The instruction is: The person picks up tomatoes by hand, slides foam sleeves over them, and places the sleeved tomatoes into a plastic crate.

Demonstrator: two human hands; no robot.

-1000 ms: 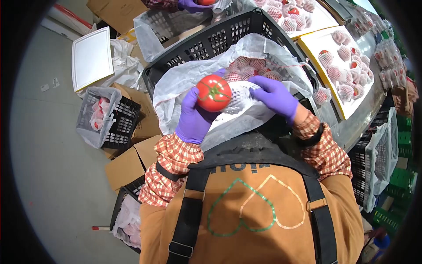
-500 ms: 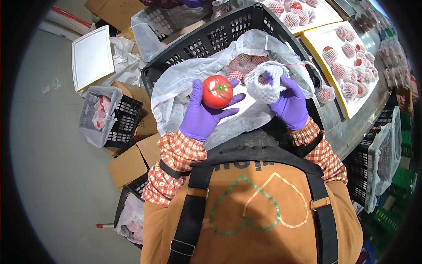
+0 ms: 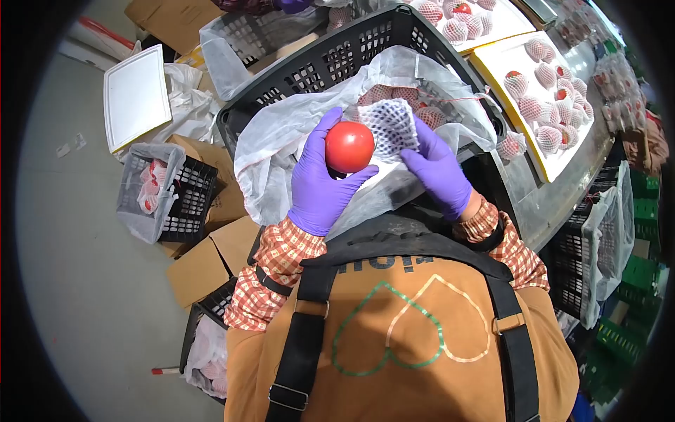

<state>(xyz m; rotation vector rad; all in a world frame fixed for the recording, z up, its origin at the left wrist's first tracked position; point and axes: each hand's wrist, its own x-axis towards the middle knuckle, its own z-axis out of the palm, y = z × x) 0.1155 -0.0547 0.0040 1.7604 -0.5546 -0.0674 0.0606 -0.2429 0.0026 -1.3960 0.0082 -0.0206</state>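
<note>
My left hand (image 3: pixel 316 179), in a purple glove, is closed around a red tomato (image 3: pixel 349 147), whose smooth side faces up. Just right of the tomato is a white foam net sleeve (image 3: pixel 391 128), pinched at its right edge by my gloved right hand (image 3: pixel 439 169). The sleeve's left end comes right up to the tomato. Both hands are over a black plastic crate (image 3: pixel 295 79) lined with a white sheet (image 3: pixel 271 144). Inside the crate, net-wrapped tomatoes (image 3: pixel 430 115) show behind the sleeve.
To the right, a white foam tray (image 3: pixel 508 65) of net-wrapped tomatoes rests on a metal table (image 3: pixel 524 190); another tray (image 3: pixel 485 41) lies behind. A lined small crate (image 3: pixel 188 200) and cardboard boxes (image 3: pixel 200 271) stand at left. Another person's gloved hand (image 3: pixel 292 5) shows at the top.
The tomato has turned in my left hand, so its green stem no longer shows. My right hand has brought the sleeve left, against the tomato, and the sleeve now looks flatter.
</note>
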